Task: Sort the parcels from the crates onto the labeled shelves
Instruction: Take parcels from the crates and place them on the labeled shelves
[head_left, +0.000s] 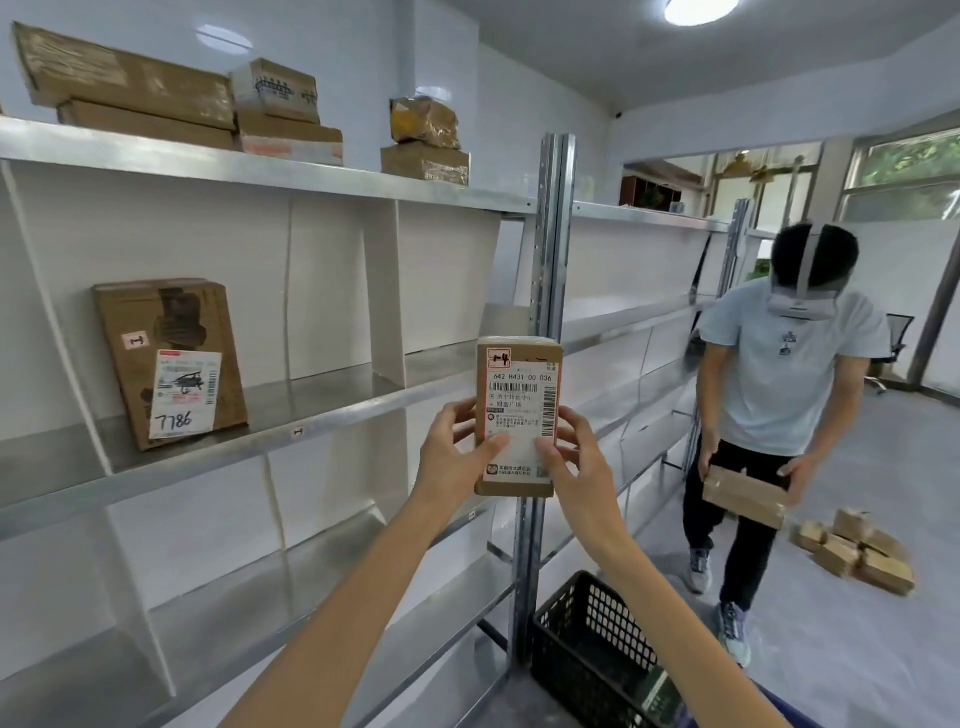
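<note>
Over the black crate (587, 639) my left hand (457, 449) and right hand (569, 454) pinch the upright parcel (518, 421) by its lower sides, thumbs on the label (522, 392), in front of the shelf post (553, 234); I judge I should read its corner sticker (498, 358), then match it against the shelf-edge tags (297, 431).

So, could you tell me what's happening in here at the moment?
Someone is sorting parcels onto metal shelves. Their left hand and right hand hold a small labelled box up before the shelves, with a black crate below. One leaning parcel stands on the middle shelf. A second person nearby holds another box beside a floor pile.
</note>
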